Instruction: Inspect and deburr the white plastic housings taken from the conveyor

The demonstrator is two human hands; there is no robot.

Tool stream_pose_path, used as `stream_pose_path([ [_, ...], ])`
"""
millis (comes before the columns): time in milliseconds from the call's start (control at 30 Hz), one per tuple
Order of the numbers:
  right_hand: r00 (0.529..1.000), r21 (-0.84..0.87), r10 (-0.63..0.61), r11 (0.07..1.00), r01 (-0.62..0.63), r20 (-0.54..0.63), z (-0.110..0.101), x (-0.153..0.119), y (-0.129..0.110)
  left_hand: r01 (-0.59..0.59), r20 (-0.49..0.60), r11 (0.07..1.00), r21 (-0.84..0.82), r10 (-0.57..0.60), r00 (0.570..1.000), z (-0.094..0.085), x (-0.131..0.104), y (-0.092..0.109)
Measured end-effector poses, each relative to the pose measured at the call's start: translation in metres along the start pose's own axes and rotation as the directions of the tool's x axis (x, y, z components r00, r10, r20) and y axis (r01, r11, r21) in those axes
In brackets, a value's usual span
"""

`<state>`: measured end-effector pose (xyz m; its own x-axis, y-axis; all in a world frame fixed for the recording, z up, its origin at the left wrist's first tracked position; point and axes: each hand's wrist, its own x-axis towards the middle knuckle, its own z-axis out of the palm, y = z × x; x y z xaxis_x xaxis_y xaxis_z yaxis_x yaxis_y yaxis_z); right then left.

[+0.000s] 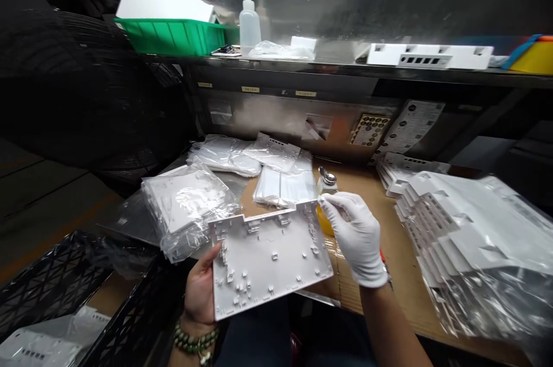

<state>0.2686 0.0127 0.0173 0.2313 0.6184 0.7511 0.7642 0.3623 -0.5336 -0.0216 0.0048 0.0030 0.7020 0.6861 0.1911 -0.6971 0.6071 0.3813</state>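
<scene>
My left hand (201, 286), bare with a beaded bracelet at the wrist, grips a white plastic housing panel (276, 269) by its left edge. The panel is tilted toward me, its inner side with small clips and posts facing up and a notch along its far edge. My right hand (355, 235), in a white glove, is closed in a pinch at the panel's upper right corner. Just behind those fingers stands a small dispenser bottle (327, 182) with a metal lid. Something yellow (324, 222) shows partly below it, mostly hidden by the glove and panel.
Bagged white panels (185, 200) lie left; more plastic bags (280, 182) lie behind. A tall stack of housings (470, 240) stands right. Above, a shelf holds a green bin (173, 37), a squeeze bottle (249, 27) and a white housing (432, 56). A black crate (129, 303) sits lower left.
</scene>
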Motion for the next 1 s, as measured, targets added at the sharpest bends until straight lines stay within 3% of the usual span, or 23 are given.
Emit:
stream_pose_path([
  [133, 0.994, -0.088, 0.076, 0.994, -0.07, 0.073, -0.004, -0.002, 0.013, -0.04, -0.174, 0.999, 0.036, 0.046, 0.984, -0.001, 0.004, -0.006],
  [200, 0.993, -0.125, 0.114, 0.986, -0.109, 0.034, -0.005, -0.001, 0.019, -0.041, -0.259, 0.998, 0.046, 0.051, 0.965, -0.001, 0.005, -0.01],
  [333, 0.999, -0.045, 0.04, 0.998, -0.039, 0.035, -0.007, -0.002, 0.027, -0.047, -0.384, 0.995, 0.085, 0.076, 0.92, 0.001, 0.007, -0.015],
  [400, 0.993, -0.106, 0.095, 0.991, -0.087, 0.069, -0.009, -0.003, 0.031, -0.071, -0.465, 0.99, 0.122, 0.121, 0.877, 0.008, 0.007, -0.017],
  [500, 0.979, -0.15, 0.205, 0.968, -0.201, 0.013, -0.012, -0.001, 0.023, -0.165, -0.569, 0.953, 0.254, 0.285, 0.772, 0.024, 0.009, -0.025],
  [567, 0.987, -0.026, 0.159, 0.987, -0.16, -0.008, -0.015, 0.001, 0.001, -0.208, -0.548, 0.908, 0.364, 0.39, 0.74, 0.036, 0.012, -0.033],
  [667, 1.0, 0.201, 0.002, 0.98, 0.0, -0.012, -0.015, 0.002, -0.051, -0.231, -0.43, 0.821, 0.522, 0.487, 0.76, 0.053, 0.021, -0.048],
  [767, 0.996, 0.31, -0.09, 0.947, 0.085, 0.002, -0.012, 0.001, -0.093, -0.219, -0.326, 0.715, 0.664, 0.54, 0.776, 0.063, 0.029, -0.061],
  [867, 0.985, 0.339, -0.162, 0.932, 0.132, 0.061, -0.007, 0.0, -0.105, -0.196, -0.288, 0.653, 0.732, 0.556, 0.78, 0.065, 0.033, -0.067],
  [1000, 0.992, 0.295, -0.129, 0.947, 0.124, 0.0, -0.003, -0.001, -0.099, -0.193, -0.277, 0.619, 0.762, 0.579, 0.767, 0.063, 0.034, -0.069],
])
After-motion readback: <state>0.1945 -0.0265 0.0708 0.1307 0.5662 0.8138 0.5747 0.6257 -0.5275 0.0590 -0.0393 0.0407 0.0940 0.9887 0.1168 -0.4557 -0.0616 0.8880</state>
